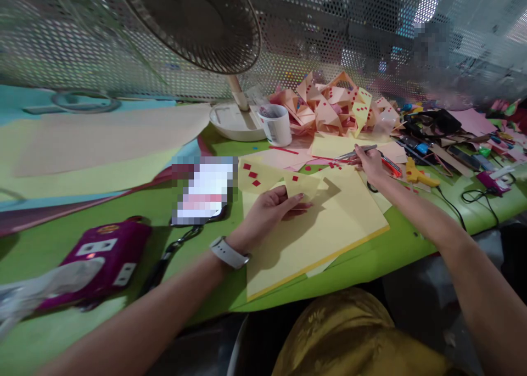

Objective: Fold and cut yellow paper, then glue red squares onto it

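My left hand (pixel 269 208) pinches a small folded yellow paper piece (pixel 302 185) above a stack of yellow sheets (pixel 329 228) on the green table. My right hand (pixel 370 162) reaches further back and grips a thin metal tool, like tweezers (pixel 358 152), whose tip points left over yellow and pink paper. Small red squares (pixel 252 174) lie on a yellow piece just left of the held paper. A pale watch sits on my left wrist.
A heap of folded pink and yellow paper shapes (pixel 333 104) stands at the back, beside a white mug (pixel 275 124) and a fan base (pixel 230 121). A phone (pixel 203 192) and a magenta power strip (pixel 102 255) lie left. Tools, cables and a yellow glue gun (pixel 418 174) clutter the right.
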A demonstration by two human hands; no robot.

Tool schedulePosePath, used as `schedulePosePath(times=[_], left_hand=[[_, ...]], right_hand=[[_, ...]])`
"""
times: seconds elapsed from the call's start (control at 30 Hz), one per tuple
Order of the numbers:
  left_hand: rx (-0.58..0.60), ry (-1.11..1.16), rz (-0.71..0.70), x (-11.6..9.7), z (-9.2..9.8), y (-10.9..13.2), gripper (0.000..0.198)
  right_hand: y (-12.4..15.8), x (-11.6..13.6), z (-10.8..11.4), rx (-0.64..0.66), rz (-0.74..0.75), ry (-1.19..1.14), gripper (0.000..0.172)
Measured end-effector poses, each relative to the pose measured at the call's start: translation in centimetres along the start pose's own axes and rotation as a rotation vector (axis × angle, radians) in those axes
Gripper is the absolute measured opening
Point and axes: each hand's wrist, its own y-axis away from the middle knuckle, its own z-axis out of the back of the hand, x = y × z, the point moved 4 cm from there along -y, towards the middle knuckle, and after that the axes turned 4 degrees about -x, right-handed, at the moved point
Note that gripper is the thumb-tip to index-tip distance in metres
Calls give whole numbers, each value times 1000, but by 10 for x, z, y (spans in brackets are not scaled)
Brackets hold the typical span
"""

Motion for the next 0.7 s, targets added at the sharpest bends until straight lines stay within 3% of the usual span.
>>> schedulePosePath(times=[0.7], left_hand=[[7,1,-12,0,-1,1,52]], right_hand=[[-1,2,-1,-4,7,-13,45]])
